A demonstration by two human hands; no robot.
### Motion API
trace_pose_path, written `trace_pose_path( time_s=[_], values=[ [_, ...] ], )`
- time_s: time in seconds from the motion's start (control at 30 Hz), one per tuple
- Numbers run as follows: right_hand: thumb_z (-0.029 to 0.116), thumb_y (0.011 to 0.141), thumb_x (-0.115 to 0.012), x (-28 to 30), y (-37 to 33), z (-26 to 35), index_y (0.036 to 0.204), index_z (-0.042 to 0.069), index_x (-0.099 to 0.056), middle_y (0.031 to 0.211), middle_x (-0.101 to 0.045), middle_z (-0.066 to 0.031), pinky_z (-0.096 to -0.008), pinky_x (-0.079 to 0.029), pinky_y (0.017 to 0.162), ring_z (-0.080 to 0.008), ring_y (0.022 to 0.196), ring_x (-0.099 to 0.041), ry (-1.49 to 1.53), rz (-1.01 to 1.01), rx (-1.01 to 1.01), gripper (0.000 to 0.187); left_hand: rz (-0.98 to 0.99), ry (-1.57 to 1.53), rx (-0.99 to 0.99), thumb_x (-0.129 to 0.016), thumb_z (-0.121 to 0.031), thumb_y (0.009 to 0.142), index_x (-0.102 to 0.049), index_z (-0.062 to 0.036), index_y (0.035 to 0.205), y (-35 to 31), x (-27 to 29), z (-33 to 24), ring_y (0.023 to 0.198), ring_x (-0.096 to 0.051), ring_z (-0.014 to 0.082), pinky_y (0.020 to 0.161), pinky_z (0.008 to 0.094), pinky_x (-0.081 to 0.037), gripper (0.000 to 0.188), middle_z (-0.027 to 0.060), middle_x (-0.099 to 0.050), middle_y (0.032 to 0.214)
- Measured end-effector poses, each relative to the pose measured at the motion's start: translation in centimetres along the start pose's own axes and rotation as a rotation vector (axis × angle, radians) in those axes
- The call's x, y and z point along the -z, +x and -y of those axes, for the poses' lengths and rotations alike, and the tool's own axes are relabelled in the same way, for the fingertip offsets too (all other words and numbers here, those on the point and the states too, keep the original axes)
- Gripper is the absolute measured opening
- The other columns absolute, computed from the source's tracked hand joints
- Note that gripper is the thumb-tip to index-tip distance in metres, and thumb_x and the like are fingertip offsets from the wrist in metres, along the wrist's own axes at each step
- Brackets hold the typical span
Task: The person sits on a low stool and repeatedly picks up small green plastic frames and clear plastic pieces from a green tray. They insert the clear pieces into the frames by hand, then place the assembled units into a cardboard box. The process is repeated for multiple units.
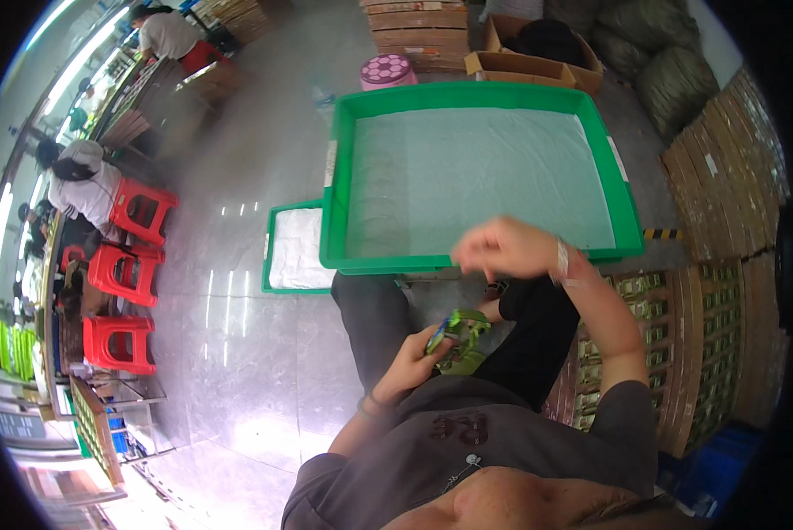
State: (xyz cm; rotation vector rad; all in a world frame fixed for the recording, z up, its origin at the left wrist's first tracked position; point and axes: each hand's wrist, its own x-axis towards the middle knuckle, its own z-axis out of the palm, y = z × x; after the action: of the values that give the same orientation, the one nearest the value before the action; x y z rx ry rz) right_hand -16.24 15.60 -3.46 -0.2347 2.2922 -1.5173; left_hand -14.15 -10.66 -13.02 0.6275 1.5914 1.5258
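My left hand (409,364), low in front of my lap, is closed around a small bright green plastic part (455,330) with a blue edge; its exact kind is not clear. My right hand (501,245) is raised at the near rim of a large green tray (388,263). Its fingers bend downward, somewhat apart, and nothing shows in them. A whitish sheet lines the tray's bottom. Between my thighs, below the held part, more green (464,362) shows, partly hidden.
A smaller green tray (270,256) with white lining sits lower left of the large one. Red stools (118,344) and seated people line a workbench at left. Cartons with green parts (653,336) stand at right. A pink stool (388,71), boxes and sacks (675,88) are behind.
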Motion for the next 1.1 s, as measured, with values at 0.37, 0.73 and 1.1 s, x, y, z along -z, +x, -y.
trace_pose_path(
  time_s=[0.37,0.73,1.1],
  values=[
    [0.008,0.082,-0.059,6.5,30.5,-6.5,0.105,0.005,-0.061,0.109,-0.06,-0.0141,-0.0409,-0.049,0.087,-0.0328,0.103,-0.058,-0.922,-0.618,-0.058,0.024,-0.292,-0.248,-0.015,-0.057,-0.011,0.093,-0.053,0.0008,0.098,-3.1,1.8,0.8,0.081,-0.06,0.012,0.073,0.0262,-0.047,0.014,0.0045,-0.059,0.087],
    [0.008,0.086,-0.046,8.0,23.8,-3.9,0.095,0.005,-0.062,0.087,-0.06,-0.0189,-0.0415,-0.049,0.064,-0.0308,0.071,-0.062,-0.404,-0.757,0.193,0.018,-0.332,-0.316,-0.046,-0.055,-0.013,0.094,-0.054,0.0016,0.105,-2.8,2.3,2.1,0.08,-0.061,0.0127,0.072,0.026,-0.047,0.019,0.0045,-0.06,0.09],
    [0.011,0.083,-0.058,3.3,12.8,-4.5,0.103,0.006,-0.062,0.106,-0.06,-0.0106,-0.0376,-0.047,0.083,-0.0272,0.097,-0.058,-0.761,-0.355,0.169,0.021,-0.209,-0.422,0.007,-0.054,-0.025,0.094,-0.052,0.0014,0.114,-0.4,-0.1,3.8,0.081,-0.061,0.0146,0.071,0.0273,-0.049,0.033,0.0097,-0.062,0.097]
  ],
)
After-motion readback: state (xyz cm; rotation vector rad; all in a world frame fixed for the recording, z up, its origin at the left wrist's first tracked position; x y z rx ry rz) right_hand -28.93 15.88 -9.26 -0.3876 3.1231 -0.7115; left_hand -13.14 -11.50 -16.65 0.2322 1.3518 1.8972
